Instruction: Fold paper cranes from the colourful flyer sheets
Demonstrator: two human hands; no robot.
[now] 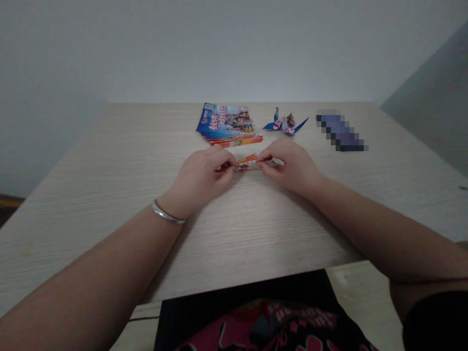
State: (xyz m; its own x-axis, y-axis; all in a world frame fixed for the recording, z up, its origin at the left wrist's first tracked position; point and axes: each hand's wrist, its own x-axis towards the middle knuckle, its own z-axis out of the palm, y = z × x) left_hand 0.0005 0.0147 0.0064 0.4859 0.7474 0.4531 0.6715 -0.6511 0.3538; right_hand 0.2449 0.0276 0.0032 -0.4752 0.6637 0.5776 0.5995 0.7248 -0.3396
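Observation:
Between my two hands is a small folded piece of printed paper (247,162), orange, red and white. My left hand (204,173), with a silver bangle at the wrist, pinches its left end. The right end is pinched between the thumb and fingers of my right hand (288,163). Both hands rest low over the table, and their fingers hide part of the paper. Just beyond them lies a fanned stack of glossy printed leaflets (230,121), blue on top with orange edges below. To its right stands a folded paper crane (285,124) in blue and white print.
A pixelated dark, phone-like rectangle (340,130) lies at the back right of the pale wood-grain table (109,195). A white wall (234,48) rises behind the table's far edge. Dark printed clothing (263,321) shows at the near edge.

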